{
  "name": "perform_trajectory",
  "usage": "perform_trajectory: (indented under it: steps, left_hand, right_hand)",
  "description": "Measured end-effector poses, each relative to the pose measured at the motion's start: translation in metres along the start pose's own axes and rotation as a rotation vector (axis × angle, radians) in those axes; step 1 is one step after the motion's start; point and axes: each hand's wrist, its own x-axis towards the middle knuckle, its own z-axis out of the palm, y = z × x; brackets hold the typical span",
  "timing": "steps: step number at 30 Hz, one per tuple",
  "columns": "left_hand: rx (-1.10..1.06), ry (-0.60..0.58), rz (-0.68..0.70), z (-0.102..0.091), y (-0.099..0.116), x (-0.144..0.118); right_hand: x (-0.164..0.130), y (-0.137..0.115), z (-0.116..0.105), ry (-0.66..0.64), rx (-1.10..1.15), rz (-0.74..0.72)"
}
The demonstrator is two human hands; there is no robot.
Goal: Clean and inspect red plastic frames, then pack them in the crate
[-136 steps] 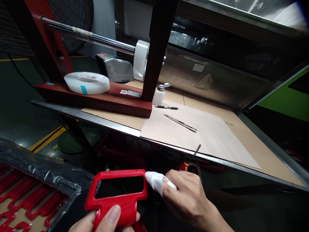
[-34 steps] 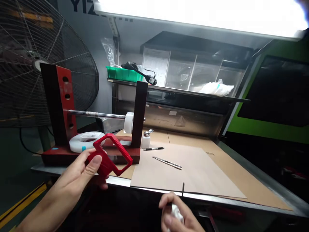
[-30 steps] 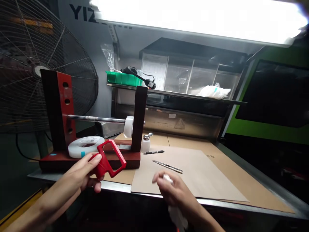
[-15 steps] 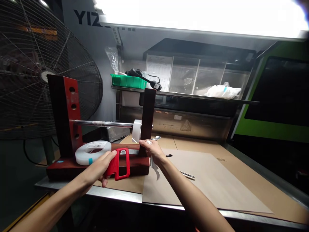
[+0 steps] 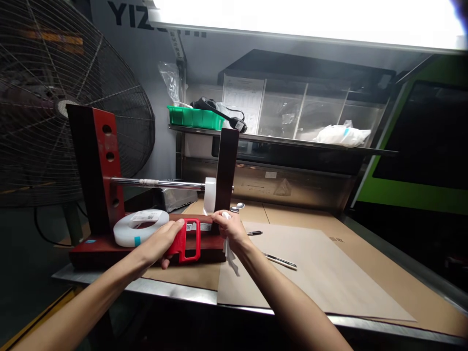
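My left hand (image 5: 163, 242) is closed on a red plastic part (image 5: 196, 258) with a large rectangular opening, held in front of a dark red stand's base (image 5: 98, 256). My right hand (image 5: 231, 228) is pinched around a crumpled white strip (image 5: 230, 261), which hangs below the fingers. Just above that hand, a narrow white roll (image 5: 210, 195) sits on the stand's metal rod (image 5: 175, 185), against the right post (image 5: 227, 161). Whether the strip joins the roll is hidden by the fingers. A wide translucent roll (image 5: 124, 236) with a label lies on the base.
A pen (image 5: 255, 233) and a slim cutter-like tool (image 5: 280, 261) rest on cardboard (image 5: 321, 273) to the right. Two small round shiny things (image 5: 240, 205) lie behind my right hand. A green bin (image 5: 195, 117) stands on the shelf; a large fan (image 5: 120, 97) is at left.
My left hand has brought the red part slightly right, nearer my right hand. The right hand keeps its pinch on the white strip beside the post. The view has shifted a little.
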Motion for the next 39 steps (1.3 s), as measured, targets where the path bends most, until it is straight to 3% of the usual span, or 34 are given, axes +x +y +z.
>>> perform_trajectory:
  steps: [12,22,39]
  left_hand:
    - [0.029,-0.088,0.071,0.025,0.019,0.003]
    - [0.095,-0.085,0.113,0.034,0.024,0.0]
    - [0.17,-0.111,0.158,0.034,0.011,0.014]
  right_hand:
    - [-0.073,-0.001,-0.011,-0.074,-0.054,0.073]
    - [-0.077,0.009,-0.02,-0.069,-0.098,0.066]
    - [-0.08,0.01,-0.021,-0.082,-0.184,0.047]
